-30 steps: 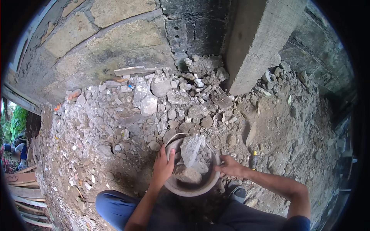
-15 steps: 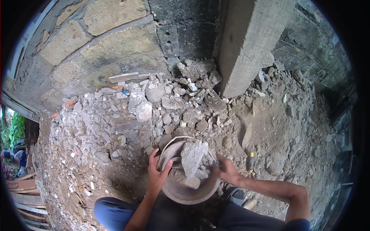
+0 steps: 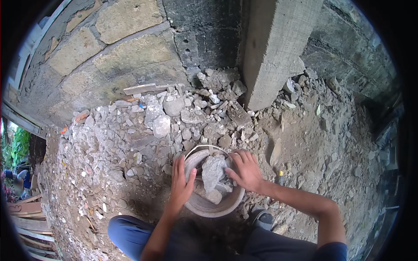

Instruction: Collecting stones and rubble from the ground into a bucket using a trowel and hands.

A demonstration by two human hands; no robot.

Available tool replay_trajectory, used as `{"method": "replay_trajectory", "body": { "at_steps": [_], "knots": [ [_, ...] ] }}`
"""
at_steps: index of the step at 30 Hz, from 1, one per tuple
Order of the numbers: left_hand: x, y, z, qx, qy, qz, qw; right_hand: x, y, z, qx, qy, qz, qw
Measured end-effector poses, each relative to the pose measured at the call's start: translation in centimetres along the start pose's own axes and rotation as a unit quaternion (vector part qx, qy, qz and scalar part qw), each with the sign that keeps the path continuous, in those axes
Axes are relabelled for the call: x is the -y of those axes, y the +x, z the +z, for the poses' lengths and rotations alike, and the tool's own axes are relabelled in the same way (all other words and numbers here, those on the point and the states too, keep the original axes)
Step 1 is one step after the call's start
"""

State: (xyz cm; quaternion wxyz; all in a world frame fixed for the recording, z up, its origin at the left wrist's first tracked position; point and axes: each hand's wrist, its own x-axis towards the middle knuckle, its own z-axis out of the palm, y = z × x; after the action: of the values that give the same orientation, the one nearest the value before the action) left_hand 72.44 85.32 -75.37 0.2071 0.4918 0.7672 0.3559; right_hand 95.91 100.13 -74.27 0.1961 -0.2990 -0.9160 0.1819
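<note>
Between my knees stands a round grey, dust-covered bucket (image 3: 215, 212) with a thin pale handle arching along its far rim. A large jagged lump of concrete (image 3: 213, 172) lies inside, with smaller rubble (image 3: 212, 195) beneath it. My left hand (image 3: 180, 182) grips the bucket's left rim, its thumb over the inner edge and its fingers along the outside. On the right, my right hand (image 3: 246, 171) wraps over the rim, with its thumb reaching inside close to the concrete lump; whether the thumb touches it I cannot tell.
Broken stones and rubble (image 3: 161, 126) heap up against the block wall (image 3: 130, 56). A concrete post (image 3: 278, 56) rises behind them. Past my right forearm lies a yellow-ended tool (image 3: 281, 176), partly hidden. Wooden slats (image 3: 32, 224) are at the far left.
The bucket has shifted slightly away from me and sits more level. My right hand has moved from its side up onto the rim. My left hand still holds the left side.
</note>
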Motion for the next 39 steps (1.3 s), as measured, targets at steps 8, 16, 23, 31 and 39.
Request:
{"method": "replay_trajectory", "body": {
  "at_steps": [8,16,23,31,39],
  "knots": [
    [-3.7,-0.3,-4.8,0.080,0.049,0.097,0.991,0.5,1.7,0.0,0.060,-0.101,-0.022,0.993],
    [-3.7,-0.7,2.6,0.112,0.148,0.163,0.969,-0.4,0.6,0.1,0.067,-0.094,-0.014,0.993],
    [-4.3,1.3,3.5,0.120,-0.067,0.098,0.986,-1.3,-0.6,0.4,0.046,0.097,0.059,0.992],
    [-4.5,-1.5,2.4,0.171,-0.021,0.238,0.956,-1.1,-4.3,-0.2,0.072,0.215,0.073,0.971],
    [-5.4,-1.7,3.2,0.107,-0.097,0.356,0.923,0.3,-4.9,-4.1,0.170,0.457,0.180,0.854]
  ]
}}
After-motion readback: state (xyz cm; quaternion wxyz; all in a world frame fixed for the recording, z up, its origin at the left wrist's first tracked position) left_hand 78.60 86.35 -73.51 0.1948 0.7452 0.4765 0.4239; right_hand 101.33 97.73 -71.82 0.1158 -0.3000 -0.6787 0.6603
